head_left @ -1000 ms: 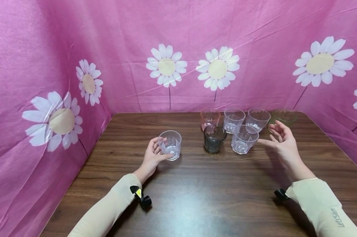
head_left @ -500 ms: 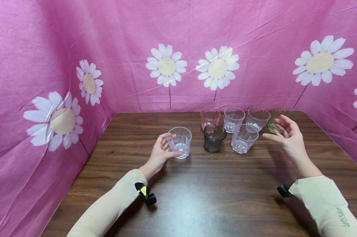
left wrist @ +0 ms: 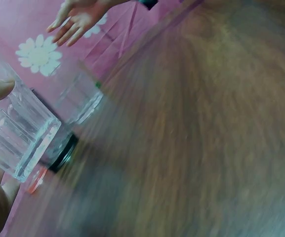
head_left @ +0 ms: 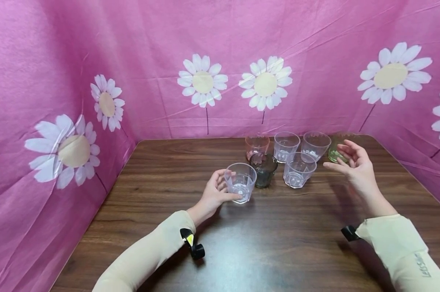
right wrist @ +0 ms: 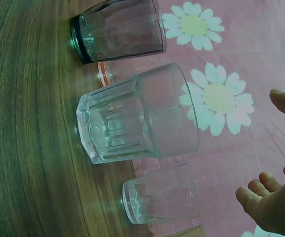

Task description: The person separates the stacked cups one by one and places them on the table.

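My left hand (head_left: 214, 196) holds a clear faceted tumbler (head_left: 240, 184), thumb on the near side and fingers behind it; the left wrist view shows this tumbler (left wrist: 21, 133) upright in the grasp. Just behind it to the right stands a dark grey tumbler (head_left: 264, 170), which it overlaps in the head view. Another clear tumbler (head_left: 299, 172) is right of the dark one. My right hand (head_left: 359, 176) hovers beside that second clear tumbler, fingers loosely bent and holding nothing. A green tumbler (head_left: 335, 152) is partly hidden behind the right hand's fingers.
Along the back row stand a pink tumbler (head_left: 255, 146) and two clear tumblers, one at left (head_left: 285, 147) and one at right (head_left: 315, 145). The wooden table (head_left: 161, 170) ends against a pink flowered cloth (head_left: 150, 81) at the back and sides.
My left hand has carried the clear tumbler rightward, to just in front of the dark one. My right hand has drawn slightly right, away from the front clear tumbler.
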Demonstrator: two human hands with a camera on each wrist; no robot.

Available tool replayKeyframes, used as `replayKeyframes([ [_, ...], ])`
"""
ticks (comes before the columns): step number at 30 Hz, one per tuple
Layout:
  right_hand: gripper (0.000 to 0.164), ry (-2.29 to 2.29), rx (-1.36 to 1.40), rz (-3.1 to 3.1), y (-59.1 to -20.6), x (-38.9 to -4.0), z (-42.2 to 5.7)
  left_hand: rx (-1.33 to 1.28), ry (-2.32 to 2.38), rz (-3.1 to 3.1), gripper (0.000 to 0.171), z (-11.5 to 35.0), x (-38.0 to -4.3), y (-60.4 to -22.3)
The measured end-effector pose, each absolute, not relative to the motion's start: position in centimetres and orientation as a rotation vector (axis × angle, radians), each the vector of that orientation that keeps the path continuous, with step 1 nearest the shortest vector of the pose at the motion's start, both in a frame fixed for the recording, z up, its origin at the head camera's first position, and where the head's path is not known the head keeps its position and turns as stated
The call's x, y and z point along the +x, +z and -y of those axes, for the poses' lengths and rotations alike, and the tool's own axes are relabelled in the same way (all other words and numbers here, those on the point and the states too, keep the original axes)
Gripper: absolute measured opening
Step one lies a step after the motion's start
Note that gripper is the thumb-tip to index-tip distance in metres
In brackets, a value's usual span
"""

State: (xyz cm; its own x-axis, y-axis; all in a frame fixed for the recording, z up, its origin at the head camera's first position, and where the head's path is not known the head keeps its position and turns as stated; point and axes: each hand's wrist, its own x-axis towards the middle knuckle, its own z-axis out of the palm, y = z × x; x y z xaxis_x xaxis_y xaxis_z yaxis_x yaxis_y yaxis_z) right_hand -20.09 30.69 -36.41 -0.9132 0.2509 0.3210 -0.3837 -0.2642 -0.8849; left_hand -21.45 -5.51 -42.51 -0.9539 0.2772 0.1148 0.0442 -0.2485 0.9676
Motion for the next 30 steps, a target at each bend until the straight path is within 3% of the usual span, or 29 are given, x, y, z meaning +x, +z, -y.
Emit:
replayKeyframes([
  [15,0.056,2.214,0.279,1.593,-36.6,-20.6,-29.2,0.458,2.302,-1.754,0.075,1.7,-19.7,-44.1],
  [30,0.053,2.31,0.312,1.571,-37.1,-20.5,-27.9,0.482,2.274,-1.708,0.076,-1.2,-17.9,-45.2],
])
